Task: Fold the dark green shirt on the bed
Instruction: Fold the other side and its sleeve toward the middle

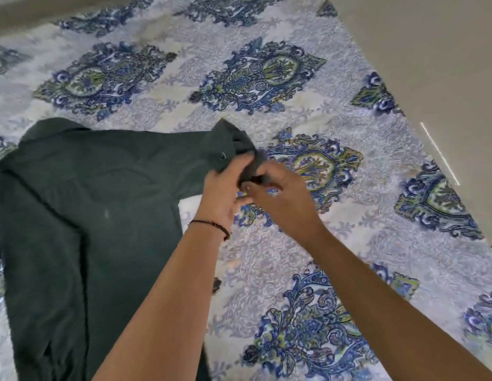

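Both hands clench the cuff end of a dark green shirt's (74, 204) sleeve (225, 144), the left hand (221, 193) gripping just below a button (222, 156) and the right hand (275, 196) pinching the bunched fabric beside it. A thin dark bracelet (212, 224) circles the left wrist. The shirt's body lies spread across the left of a bed (267, 243) covered in a white sheet with blue-and-green paisley medallions. Pale floor (431, 64) borders the bed on the right.
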